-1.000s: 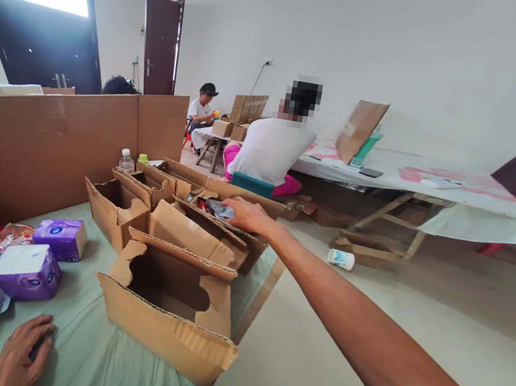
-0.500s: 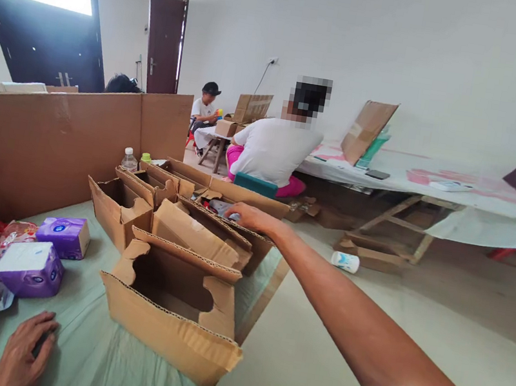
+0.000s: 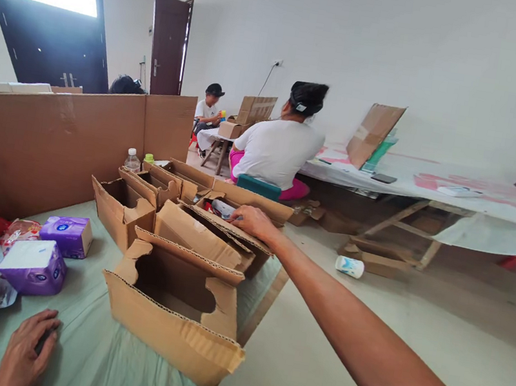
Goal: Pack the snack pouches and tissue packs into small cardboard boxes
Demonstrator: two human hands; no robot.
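Touching a silvery packet [image 3: 222, 209], right fingers [image 3: 239, 213] half curled, grip unclear, left fingers [image 3: 43, 321] slack, empty, on crinkled green sheet [image 3: 113, 362]

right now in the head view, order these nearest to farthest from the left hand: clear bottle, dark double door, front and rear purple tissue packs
From the left hand:
1. Front purple tissue pack, just ahead
2. Rear purple tissue pack, behind it
3. Clear bottle, farther forward, rightward
4. Dark double door, far back
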